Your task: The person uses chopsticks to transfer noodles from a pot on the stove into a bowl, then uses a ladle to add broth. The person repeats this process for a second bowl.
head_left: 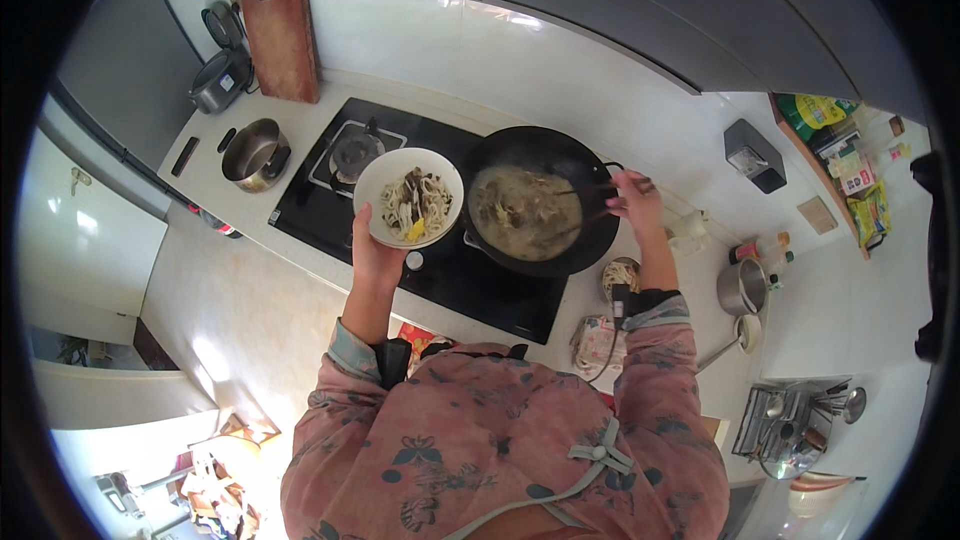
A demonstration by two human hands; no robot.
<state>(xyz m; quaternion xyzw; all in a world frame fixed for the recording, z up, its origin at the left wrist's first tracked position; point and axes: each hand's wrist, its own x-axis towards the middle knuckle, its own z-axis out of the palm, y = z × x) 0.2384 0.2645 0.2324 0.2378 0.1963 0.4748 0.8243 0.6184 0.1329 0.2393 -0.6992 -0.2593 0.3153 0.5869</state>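
Note:
My left hand (377, 255) grips a white bowl (370, 188) by its near left side, thumb at the rim. Pale noodles (425, 202) with dark strips and a yellow piece lie in the bowl. Just right of it, a black wok (601, 235) sits on the stove, partly filled with a cloudy, brownish soup (525, 225). Over the wok's right edge, my right hand (636, 198) is closed around dark chopsticks (592, 189). Their tips reach toward the soup; I cannot tell how deep they go.
The black glass stove (430, 287) has a bare burner (356, 152) on its left. Farther left stand a steel pot (240, 154), a wooden cutting board (280, 45) and a rice cooker (217, 83). A small container (621, 274) sits near my right forearm; a ladle (746, 333) lies beyond.

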